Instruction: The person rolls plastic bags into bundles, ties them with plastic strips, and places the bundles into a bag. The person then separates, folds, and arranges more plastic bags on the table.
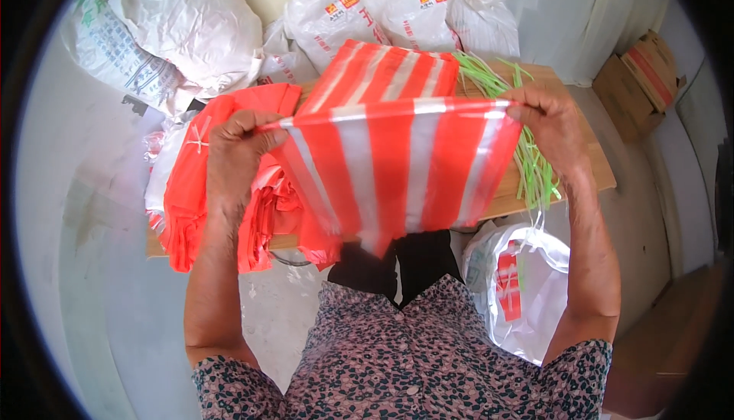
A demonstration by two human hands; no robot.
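The fingers of the left hand (pixel 233 152) are closed in a pinch on the left end of the top edge of a red-and-white striped plastic bag (pixel 397 168), and the fingers of the right hand (pixel 550 126) are closed the same way on the right end, so the edge is pulled taut between them. The bag hangs from that edge in front of the person's chest, above the near edge of the wooden counter (pixel 589 168). Behind it on the counter lies a flat stack of the same striped bags (pixel 397 68). Just beside the left hand, a heap of plain orange-red bags (pixel 191 191) spills over the counter's left end. Near the right hand lies a bundle of light green plastic strips (pixel 527 164). White sacks (pixel 191 15) are piled against the wall beyond, and a white bag (pixel 520 290) sits on the floor under the right forearm.
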